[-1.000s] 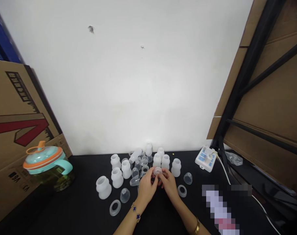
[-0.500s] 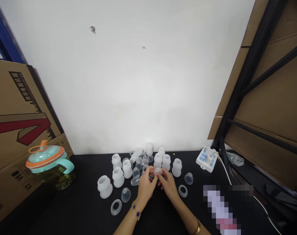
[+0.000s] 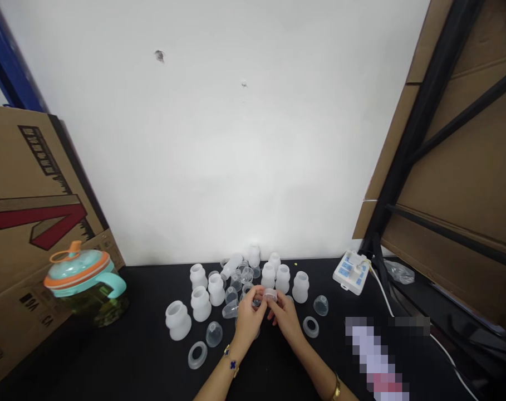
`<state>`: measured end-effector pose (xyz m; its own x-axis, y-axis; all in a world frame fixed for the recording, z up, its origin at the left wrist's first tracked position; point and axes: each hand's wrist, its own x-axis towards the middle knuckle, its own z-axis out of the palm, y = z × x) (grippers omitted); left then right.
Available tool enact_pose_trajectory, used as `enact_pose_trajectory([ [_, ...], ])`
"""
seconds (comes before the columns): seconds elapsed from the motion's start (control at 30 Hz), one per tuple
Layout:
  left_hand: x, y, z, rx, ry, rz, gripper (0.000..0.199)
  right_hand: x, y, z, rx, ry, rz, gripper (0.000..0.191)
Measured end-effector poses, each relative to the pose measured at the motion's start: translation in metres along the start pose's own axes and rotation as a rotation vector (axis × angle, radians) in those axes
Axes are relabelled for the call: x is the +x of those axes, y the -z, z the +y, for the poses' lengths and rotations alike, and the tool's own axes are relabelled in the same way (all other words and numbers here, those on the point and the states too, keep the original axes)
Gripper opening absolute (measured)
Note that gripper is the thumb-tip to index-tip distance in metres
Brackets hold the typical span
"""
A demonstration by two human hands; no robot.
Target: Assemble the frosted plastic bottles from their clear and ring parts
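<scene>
Between the fingertips of both hands sits a small translucent bottle collar [image 3: 270, 293], held just above the table in front of the white bottles. My left hand [image 3: 250, 309] pinches its left side, and my right hand [image 3: 283, 312] grips the right side. Fingers cover part of it, so I cannot tell whether anything is fitted inside. Left of my hands stand several open white bottles [image 3: 201, 304]; more white bottles [image 3: 300, 287] stand behind and to the right. A loose ring [image 3: 310, 327] and a clear dome cap [image 3: 320, 305] lie right of my right hand.
Clear caps [image 3: 231, 295] are heaped behind my left hand. Another ring [image 3: 197, 355] and dome cap [image 3: 214, 334] lie at left. A teal-lidded jug [image 3: 86, 284] stands far left; a white power strip [image 3: 352, 272] with a cable lies right. A wall closes off the back.
Both hands keep their hold on the collar, which appears tilted slightly differently. The view has shifted a little; the bottles and loose parts stay in place.
</scene>
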<state>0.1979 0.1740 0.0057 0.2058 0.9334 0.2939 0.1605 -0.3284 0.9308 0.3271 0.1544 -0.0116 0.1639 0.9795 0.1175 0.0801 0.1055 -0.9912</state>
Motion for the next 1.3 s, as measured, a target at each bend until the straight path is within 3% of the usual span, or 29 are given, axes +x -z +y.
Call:
enact_pose_trajectory([
  [0.33, -0.003, -0.003, 0.000, 0.006, -0.018, 0.026, 0.025, -0.001, -0.003, -0.006, 0.204, -0.005, 0.023, 0.048],
  [0.67, -0.007, -0.002, 0.008, 0.043, -0.045, 0.017, 0.027, -0.007, -0.004, -0.015, 0.138, 0.042, 0.035, 0.046],
  [1.3, -0.012, -0.004, 0.006, 0.135, -0.074, 0.029, 0.030, -0.007, -0.005, -0.008, 0.066, 0.080, 0.051, 0.046],
])
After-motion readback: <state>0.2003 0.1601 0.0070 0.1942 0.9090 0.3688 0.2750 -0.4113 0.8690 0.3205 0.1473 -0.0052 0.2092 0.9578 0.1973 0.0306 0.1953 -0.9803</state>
